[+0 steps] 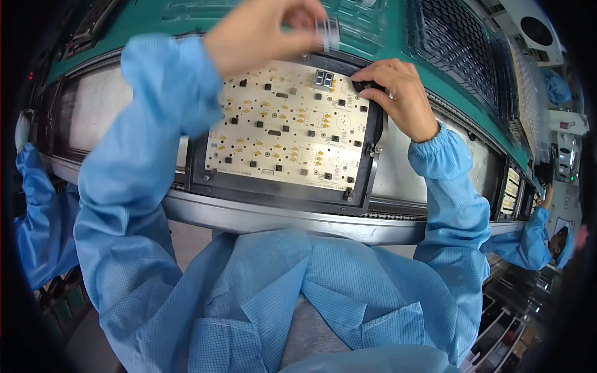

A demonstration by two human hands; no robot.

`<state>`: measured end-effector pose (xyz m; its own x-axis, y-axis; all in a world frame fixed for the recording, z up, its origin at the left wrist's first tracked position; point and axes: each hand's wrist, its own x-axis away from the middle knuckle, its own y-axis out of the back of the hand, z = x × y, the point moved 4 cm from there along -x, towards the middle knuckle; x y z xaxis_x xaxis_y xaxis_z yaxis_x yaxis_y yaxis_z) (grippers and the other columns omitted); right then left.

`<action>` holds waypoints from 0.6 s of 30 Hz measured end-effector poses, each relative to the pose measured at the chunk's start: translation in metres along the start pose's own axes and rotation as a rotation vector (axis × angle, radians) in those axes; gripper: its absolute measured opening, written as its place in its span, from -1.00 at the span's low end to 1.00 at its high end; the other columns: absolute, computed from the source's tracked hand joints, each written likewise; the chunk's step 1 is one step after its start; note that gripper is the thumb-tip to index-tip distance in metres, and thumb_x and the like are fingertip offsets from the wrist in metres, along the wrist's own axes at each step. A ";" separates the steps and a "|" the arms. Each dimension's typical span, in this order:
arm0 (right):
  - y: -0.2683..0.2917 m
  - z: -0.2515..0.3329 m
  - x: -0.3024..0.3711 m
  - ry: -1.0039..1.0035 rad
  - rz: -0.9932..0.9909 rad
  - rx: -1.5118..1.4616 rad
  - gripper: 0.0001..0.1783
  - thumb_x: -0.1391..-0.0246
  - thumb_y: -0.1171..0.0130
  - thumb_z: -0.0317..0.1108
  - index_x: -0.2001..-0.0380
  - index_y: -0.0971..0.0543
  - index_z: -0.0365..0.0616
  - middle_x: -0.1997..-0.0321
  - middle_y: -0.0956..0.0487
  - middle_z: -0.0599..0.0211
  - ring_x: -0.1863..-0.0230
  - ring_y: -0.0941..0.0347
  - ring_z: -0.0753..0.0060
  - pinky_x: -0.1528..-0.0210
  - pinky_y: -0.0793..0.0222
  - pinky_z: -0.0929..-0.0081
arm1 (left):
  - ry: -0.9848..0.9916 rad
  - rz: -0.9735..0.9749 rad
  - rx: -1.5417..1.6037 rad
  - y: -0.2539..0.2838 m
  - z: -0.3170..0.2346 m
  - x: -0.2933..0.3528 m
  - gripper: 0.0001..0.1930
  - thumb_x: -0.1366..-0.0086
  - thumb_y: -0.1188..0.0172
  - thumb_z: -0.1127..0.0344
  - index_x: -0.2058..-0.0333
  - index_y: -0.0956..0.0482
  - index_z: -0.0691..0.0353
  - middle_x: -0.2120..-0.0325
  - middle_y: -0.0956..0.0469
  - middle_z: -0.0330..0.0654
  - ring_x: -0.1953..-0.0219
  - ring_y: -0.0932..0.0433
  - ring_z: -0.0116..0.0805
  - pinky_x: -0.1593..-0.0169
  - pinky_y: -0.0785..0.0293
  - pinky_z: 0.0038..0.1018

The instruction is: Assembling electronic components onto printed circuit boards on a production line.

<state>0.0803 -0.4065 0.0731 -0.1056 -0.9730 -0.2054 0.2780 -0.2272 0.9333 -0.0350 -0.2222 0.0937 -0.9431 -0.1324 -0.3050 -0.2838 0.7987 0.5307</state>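
A pale circuit board (pixel 289 124) lies in a black frame in front of me, dotted with small black and yellow parts. A two-digit segment display (pixel 323 79) sits near its far right corner. Above the board's far edge, my left hand (pixel 270 34) is closed in a pinch on a small clear plastic piece (pixel 328 36), both smeared by motion. My right hand (pixel 401 93) is at the far right corner, thumb and fingers closed on a small black part (pixel 368 86). Whether that part is loose or fixed to the frame I cannot tell.
A metal conveyor rail (pixel 292 217) runs along the near side of the frame. Beyond it lies a green mat (pixel 398 37) with clear plastic trays and a dark gridded tray (pixel 454 46). Blue-sleeved people are at the left (pixel 46 217) and right (pixel 522 245).
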 end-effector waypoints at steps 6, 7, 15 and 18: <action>-0.004 0.000 -0.003 -0.061 0.019 -0.020 -0.74 0.17 -0.26 -0.38 0.29 -0.61 -0.08 0.24 -0.55 0.34 0.10 -0.37 0.28 -0.05 -0.13 0.38 | 0.022 0.032 -0.247 -0.056 -0.017 0.068 -0.78 -0.04 -0.23 0.34 0.29 -0.50 0.17 0.45 -0.53 -0.24 0.26 -0.46 -0.27 0.09 -0.33 -0.33; -0.005 0.001 -0.002 -0.057 0.027 -0.020 -0.74 0.17 -0.26 -0.38 0.29 -0.61 -0.08 0.24 -0.55 0.34 0.10 -0.37 0.28 -0.05 -0.13 0.38 | 0.014 0.046 -0.303 -0.063 -0.015 0.070 -0.79 -0.04 -0.22 0.36 0.29 -0.50 0.16 0.46 -0.53 -0.28 0.24 -0.44 -0.30 0.05 -0.28 -0.34; -0.009 0.000 0.005 -0.090 -0.043 0.014 -0.76 0.18 -0.29 -0.36 0.35 -0.62 -0.16 0.36 -0.58 0.26 0.21 -0.42 0.24 0.13 -0.30 0.38 | -0.038 0.033 -0.391 -0.069 -0.013 0.077 -0.80 -0.05 -0.20 0.37 0.28 -0.51 0.13 0.50 -0.52 -0.37 0.23 -0.40 -0.38 -0.02 -0.17 -0.39; -0.009 0.003 0.008 -0.153 -0.035 0.039 -0.75 0.19 -0.30 -0.35 0.36 -0.62 -0.17 0.37 -0.58 0.26 0.22 -0.42 0.24 0.15 -0.30 0.36 | -0.070 -0.017 -0.387 -0.071 -0.014 0.077 -0.81 -0.06 -0.20 0.37 0.29 -0.52 0.12 0.54 -0.51 -0.38 0.24 -0.40 -0.39 0.00 -0.17 -0.40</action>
<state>0.0741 -0.4125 0.0638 -0.2598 -0.9460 -0.1938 0.2345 -0.2565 0.9377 -0.0899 -0.2978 0.0438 -0.9275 -0.0929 -0.3621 -0.3560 0.5148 0.7799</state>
